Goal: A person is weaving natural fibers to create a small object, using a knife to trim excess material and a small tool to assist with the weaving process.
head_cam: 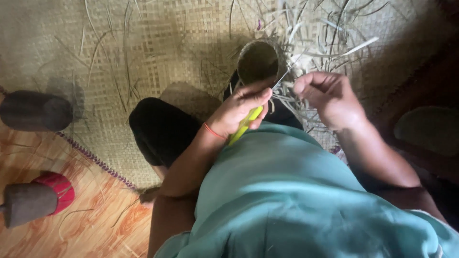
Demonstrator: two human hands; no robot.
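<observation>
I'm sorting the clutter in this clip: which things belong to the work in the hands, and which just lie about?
In use:
left hand gripping yellow-handled tool
right hand pinching thin strip
round woven basket
loose strips

Lying about:
dark cylinder
red-capped container
woven mat

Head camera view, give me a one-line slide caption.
Left hand grips a yellow-handled knife; right hand pinches a thin strip above a woven mat.

Rough woven mat [158, 43], glossy plastic handle [245, 125]

Woven mat [158, 52], dark cylinder [36, 111], red-rimmed cylinder [38, 198].
</observation>
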